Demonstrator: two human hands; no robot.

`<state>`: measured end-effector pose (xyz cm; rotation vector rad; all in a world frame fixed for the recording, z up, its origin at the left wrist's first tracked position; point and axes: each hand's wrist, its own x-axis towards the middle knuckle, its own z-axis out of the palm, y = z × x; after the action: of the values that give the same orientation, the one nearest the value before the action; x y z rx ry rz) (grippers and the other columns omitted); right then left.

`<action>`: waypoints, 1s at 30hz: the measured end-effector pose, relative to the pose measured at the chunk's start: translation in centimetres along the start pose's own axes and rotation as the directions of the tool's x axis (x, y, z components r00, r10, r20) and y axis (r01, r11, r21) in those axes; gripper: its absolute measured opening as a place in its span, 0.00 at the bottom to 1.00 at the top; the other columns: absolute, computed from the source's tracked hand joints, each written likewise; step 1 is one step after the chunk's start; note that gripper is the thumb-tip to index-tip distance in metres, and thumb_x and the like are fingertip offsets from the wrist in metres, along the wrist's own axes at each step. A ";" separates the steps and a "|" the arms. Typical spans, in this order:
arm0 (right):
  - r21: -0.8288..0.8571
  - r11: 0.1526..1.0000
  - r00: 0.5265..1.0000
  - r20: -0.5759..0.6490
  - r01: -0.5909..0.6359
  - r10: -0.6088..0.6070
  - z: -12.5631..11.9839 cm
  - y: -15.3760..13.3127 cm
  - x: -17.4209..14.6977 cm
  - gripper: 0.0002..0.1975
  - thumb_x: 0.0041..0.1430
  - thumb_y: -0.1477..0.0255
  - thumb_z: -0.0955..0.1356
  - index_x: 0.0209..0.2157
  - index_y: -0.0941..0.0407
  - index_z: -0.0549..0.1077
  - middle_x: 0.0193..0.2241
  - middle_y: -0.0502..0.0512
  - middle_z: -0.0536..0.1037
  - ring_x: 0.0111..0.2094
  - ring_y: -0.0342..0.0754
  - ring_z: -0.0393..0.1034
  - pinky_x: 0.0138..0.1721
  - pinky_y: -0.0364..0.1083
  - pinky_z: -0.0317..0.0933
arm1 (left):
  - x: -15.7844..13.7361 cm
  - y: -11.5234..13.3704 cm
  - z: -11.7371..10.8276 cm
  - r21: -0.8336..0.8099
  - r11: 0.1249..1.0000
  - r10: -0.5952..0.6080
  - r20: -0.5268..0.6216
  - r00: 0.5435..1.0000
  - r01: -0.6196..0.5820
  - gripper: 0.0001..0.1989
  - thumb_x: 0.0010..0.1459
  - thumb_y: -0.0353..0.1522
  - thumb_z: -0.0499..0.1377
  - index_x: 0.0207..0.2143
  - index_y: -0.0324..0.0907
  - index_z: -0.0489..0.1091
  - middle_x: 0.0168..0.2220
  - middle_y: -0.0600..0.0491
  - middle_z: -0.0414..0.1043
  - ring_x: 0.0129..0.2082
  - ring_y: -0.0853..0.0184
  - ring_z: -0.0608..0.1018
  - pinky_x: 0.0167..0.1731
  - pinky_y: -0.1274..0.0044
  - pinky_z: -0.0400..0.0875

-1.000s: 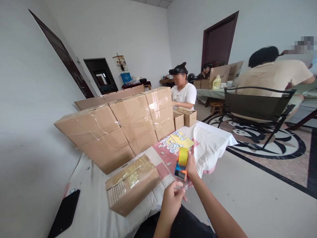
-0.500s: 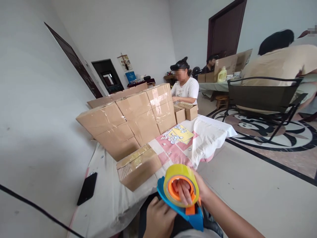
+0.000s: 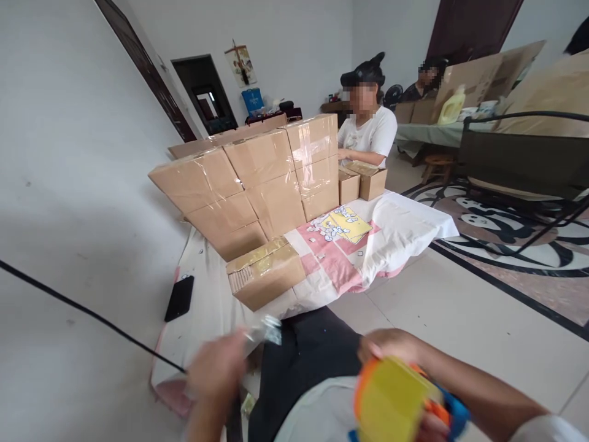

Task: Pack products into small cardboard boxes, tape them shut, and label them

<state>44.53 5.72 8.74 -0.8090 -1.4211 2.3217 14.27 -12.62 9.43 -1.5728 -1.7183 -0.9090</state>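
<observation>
My right hand [image 3: 396, 345] grips a tape dispenser [image 3: 391, 402] with a yellowish tape roll and blue and orange plastic parts, low in front of my body. Off to the left, my left hand [image 3: 217, 367] is closed and smeared by motion. A crumpled piece of clear tape [image 3: 270, 330] sticks out from its fingers. Beyond the hands, a taped cardboard box [image 3: 267, 273] sits near the table's front edge, and neither hand touches it.
Stacked cardboard boxes [image 3: 271, 184] stand along the table's left side. A black phone [image 3: 179, 298] rests at the left edge. Small paper pieces lie on a yellow sheet [image 3: 352, 226] on the tablecloth [image 3: 405, 221]. A co-worker [image 3: 368, 132] stands behind two small boxes [image 3: 372, 181].
My hands have moved apart. The left went leftward with a strip of clear tape; the right, holding the dispenser, moved down and right. The dispenser has turned.
</observation>
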 end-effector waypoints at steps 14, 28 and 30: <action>-0.187 0.974 0.992 0.028 0.129 -0.126 -8.1 -3.9 4.7 0.40 0.58 0.37 0.58 0.16 0.57 0.74 0.18 0.66 0.76 0.23 0.55 0.72 0.35 0.53 0.69 | 1.1 -1.2 2.3 -0.644 0.258 -0.892 0.126 0.434 0.720 0.15 0.53 0.41 0.66 0.37 0.40 0.75 0.22 0.57 0.72 0.20 0.75 0.65 0.21 0.81 0.58; -0.382 0.874 0.690 -0.545 0.301 -0.476 -13.5 -7.0 23.4 0.23 0.65 0.53 0.65 0.28 0.58 0.73 0.23 0.57 0.75 0.29 0.51 0.70 0.34 0.48 0.63 | 3.0 1.0 4.2 -0.718 -0.077 -0.834 0.427 0.351 0.691 0.21 0.48 0.43 0.70 0.39 0.36 0.77 0.17 0.61 0.61 0.18 0.79 0.60 0.20 0.83 0.51; -0.392 0.865 0.686 -0.536 0.314 -0.492 -13.8 -6.8 23.1 0.22 0.64 0.54 0.66 0.28 0.58 0.73 0.24 0.58 0.76 0.30 0.51 0.70 0.36 0.48 0.64 | 2.9 1.2 4.2 -0.709 -0.087 -0.827 0.443 0.346 0.700 0.22 0.49 0.43 0.70 0.40 0.36 0.76 0.17 0.61 0.61 0.18 0.79 0.60 0.20 0.83 0.50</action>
<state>34.22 30.85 2.84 -1.0720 -1.4212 1.3438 15.17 -7.45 9.54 -0.5738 -2.1841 -2.7865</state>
